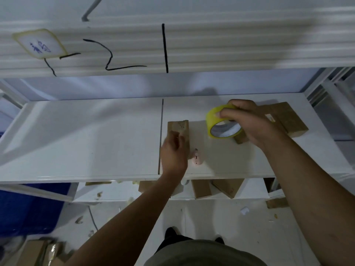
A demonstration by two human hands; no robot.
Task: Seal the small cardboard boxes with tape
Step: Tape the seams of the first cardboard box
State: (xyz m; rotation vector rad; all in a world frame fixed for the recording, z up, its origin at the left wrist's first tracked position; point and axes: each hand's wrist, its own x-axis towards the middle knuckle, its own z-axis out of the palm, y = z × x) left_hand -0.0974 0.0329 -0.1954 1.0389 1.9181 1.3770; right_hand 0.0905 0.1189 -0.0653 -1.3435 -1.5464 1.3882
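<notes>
A small brown cardboard box (179, 126) lies on the white shelf (96, 139), near its middle seam. My left hand (172, 152) rests on the box's near part, fingers curled over its top. To the right, my right hand (247, 121) grips a roll of yellow-tinted tape (221, 122), holding it above the shelf with the roll's hole facing me. More brown cardboard boxes (288, 120) lie behind and under my right hand at the shelf's right end.
A small pink object (197, 160) lies by the box's near right corner. Several boxes (201, 189) sit on the lower shelf. An upper shelf with black markings (165, 48) overhangs the work area. Scraps litter the floor, and a cardboard box (34, 252) stands at bottom left.
</notes>
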